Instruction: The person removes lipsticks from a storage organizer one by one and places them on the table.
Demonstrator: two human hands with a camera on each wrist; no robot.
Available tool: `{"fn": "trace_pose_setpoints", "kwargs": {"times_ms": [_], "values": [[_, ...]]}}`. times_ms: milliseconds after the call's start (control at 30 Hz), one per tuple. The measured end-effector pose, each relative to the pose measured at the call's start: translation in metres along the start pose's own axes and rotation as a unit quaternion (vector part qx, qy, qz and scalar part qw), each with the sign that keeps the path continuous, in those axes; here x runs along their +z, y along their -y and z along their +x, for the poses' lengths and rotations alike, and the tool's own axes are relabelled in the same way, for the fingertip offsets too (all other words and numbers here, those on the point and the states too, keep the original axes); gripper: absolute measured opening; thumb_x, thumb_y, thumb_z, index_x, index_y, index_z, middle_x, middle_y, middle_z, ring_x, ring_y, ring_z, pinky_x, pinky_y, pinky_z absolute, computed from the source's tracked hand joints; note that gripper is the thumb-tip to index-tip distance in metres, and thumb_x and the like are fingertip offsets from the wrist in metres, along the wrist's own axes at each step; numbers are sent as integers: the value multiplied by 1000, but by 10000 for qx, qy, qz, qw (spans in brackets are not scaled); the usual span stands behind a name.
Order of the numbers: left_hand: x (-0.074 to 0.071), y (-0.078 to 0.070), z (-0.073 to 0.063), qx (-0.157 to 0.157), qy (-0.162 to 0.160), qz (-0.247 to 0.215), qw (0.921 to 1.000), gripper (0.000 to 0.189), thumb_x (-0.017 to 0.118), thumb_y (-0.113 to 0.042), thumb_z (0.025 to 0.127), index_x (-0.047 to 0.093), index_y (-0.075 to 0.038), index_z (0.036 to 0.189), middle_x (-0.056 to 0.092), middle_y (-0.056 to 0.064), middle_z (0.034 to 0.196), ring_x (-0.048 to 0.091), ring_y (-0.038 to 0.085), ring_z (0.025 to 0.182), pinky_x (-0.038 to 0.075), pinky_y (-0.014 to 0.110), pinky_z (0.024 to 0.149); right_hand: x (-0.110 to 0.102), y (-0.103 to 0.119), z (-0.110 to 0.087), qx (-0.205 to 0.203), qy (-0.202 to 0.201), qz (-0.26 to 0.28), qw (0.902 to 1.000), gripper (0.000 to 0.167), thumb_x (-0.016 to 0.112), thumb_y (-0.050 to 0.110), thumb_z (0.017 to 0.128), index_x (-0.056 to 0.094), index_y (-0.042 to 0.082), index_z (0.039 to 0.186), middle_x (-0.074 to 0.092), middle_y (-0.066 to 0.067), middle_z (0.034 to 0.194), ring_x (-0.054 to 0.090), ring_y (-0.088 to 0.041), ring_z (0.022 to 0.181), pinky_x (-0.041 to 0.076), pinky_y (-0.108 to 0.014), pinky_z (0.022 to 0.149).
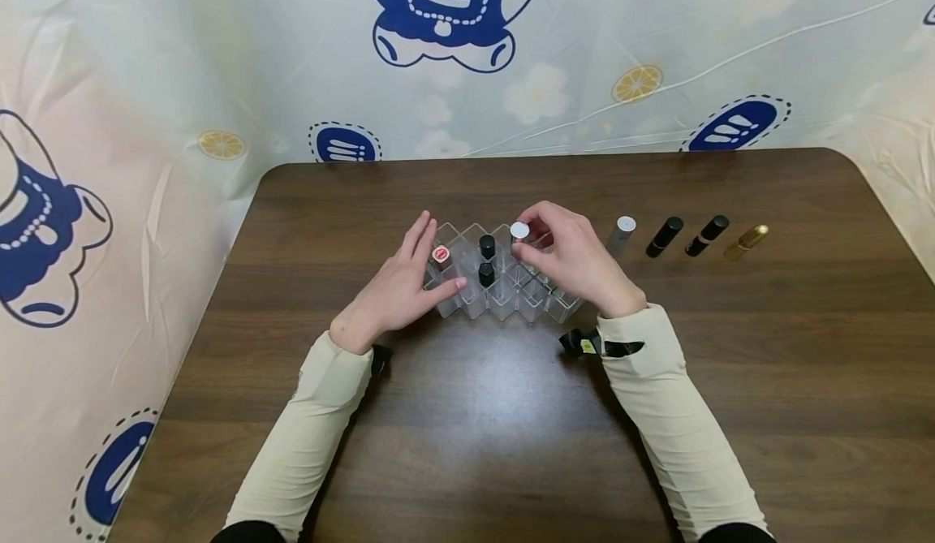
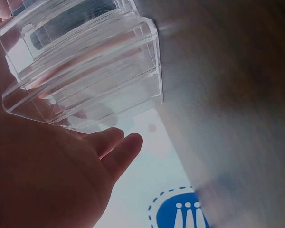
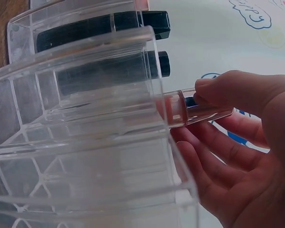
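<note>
A clear plastic lipstick organizer (image 1: 475,306) with a grid of compartments stands on the table. My right hand (image 1: 566,251) pinches a lipstick tube (image 3: 204,111) with a white top between thumb and fingers. In the right wrist view, the tube's lower end is at the mouth of a back compartment. My left hand (image 1: 398,287) lies along the organizer's left side, fingers straight and thumb over the front edge. Two black tubes (image 1: 486,260) stand in the middle compartments, and a tube with a red-and-white top (image 1: 441,255) stands at the left.
Right of the organizer a row lies on the dark wooden table (image 1: 511,446): a white-topped tube (image 1: 621,236), a black tube (image 1: 665,237), a black tube with a pale band (image 1: 707,235), and a gold tube (image 1: 747,243). A patterned curtain (image 1: 256,56) hangs behind.
</note>
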State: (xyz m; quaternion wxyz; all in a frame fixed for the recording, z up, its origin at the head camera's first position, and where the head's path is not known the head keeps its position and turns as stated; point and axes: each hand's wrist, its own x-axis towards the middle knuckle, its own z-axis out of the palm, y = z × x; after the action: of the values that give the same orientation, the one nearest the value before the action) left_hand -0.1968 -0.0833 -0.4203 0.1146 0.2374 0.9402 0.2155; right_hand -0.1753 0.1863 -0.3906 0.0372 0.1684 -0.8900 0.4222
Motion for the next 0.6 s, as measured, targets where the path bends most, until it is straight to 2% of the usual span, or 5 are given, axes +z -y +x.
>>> {"fn": "trace_pose_setpoints", "kwargs": {"times_ms": [600], "values": [[-1,0,0,-46,64,-26,10000,100,45,-71,88,-1,-14,157,-12,-1,163,28,35,144,29,57,113,-2,2,0,-268,-280,64,9992,22,70,13,88,61,8,107,65,-2,99,66,-14,84,54,-30,80]]}}
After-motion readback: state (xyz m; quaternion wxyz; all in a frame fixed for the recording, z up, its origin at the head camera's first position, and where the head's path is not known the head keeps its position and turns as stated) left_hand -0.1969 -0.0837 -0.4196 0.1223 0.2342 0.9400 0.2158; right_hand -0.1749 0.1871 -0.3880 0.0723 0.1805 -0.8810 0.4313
